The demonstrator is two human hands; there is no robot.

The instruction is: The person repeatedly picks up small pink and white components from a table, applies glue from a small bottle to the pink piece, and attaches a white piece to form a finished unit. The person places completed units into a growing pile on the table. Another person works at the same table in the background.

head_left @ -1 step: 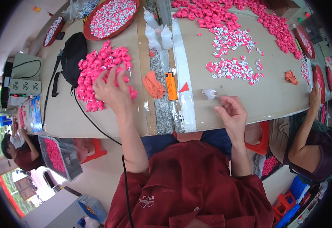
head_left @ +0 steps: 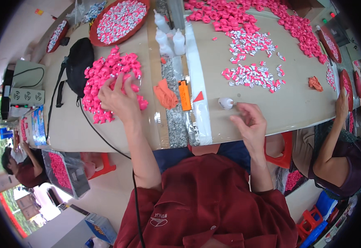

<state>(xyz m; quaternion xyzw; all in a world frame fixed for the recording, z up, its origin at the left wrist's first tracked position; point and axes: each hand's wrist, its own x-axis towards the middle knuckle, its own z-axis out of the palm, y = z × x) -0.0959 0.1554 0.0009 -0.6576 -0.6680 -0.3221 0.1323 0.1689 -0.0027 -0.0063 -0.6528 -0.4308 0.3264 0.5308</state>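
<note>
My left hand (head_left: pixel 120 99) lies over a heap of small glossy pink moulded pieces (head_left: pixel 97 89), its fingers spread and bent down among them. A pink piece shows by the fingertips; no firm hold on it is visible. My right hand (head_left: pixel 250 120) hovers over the table on the right, fingers curled, with a gap between thumb and forefinger. Just beyond the fingertips sits a small white bottle (head_left: pixel 225 103), its thin nozzle pointing at the forefinger. Farther off lie small pink-and-white pieces (head_left: pixel 254 77) in loose groups.
White squeeze bottles (head_left: pixel 179 42), an orange cloth (head_left: pixel 165 95) and an orange box cutter (head_left: pixel 184 95) stand or lie along the middle strip. A black bag (head_left: pixel 80 62) and a red tray (head_left: pixel 93 35) are left. A black cable (head_left: pixel 102 138) crosses the table edge. A co-worker's arm (head_left: pixel 331 128) is right.
The view has shifted slightly. My left hand's fingers have moved a little over the pink heap; my right hand stays by the small bottle.
</note>
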